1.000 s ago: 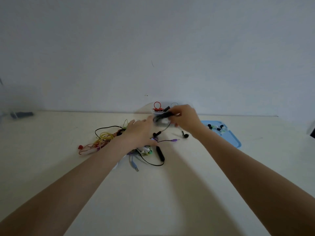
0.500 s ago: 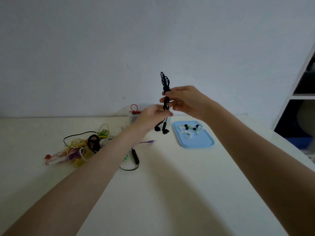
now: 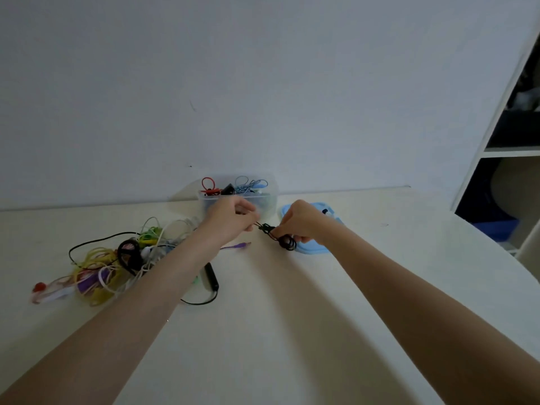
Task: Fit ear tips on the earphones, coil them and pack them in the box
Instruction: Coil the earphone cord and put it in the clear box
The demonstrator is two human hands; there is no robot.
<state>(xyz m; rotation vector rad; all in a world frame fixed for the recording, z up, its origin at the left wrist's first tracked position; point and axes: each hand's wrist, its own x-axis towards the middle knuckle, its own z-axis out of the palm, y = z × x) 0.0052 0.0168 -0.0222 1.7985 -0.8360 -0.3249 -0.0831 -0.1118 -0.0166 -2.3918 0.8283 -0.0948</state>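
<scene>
Where the two hands meet just above the table (image 3: 292, 331), a black earphone set (image 3: 277, 236) is stretched between them, wound into a tight dark bundle with small loops hanging from its right end; its buds and tips are too small to make out. Half a second ago that bundle was held upright at chest height against the wall, with the buds dangling below; it now lies low and nearly level, close over the tabletop. The left hand (image 3: 230, 220) pinches one end of the cord with curled fingers, knuckles up; the right hand (image 3: 301, 222) grips the looped end the same way, fist turned down; both forearms reach forward from the near edge. Just behind the left hand stands the clear plastic box (image 3: 270, 203), holding red, black and blue coiled earphones; behind and under the right hand lies a blue tray (image 3: 309, 249), with a few small tips on it, mostly hidden. Left of the left forearm sprawls a tangle of coloured earphones (image 3: 117, 258); a purple plug (image 3: 239, 245) lies beside the left wrist.
</scene>
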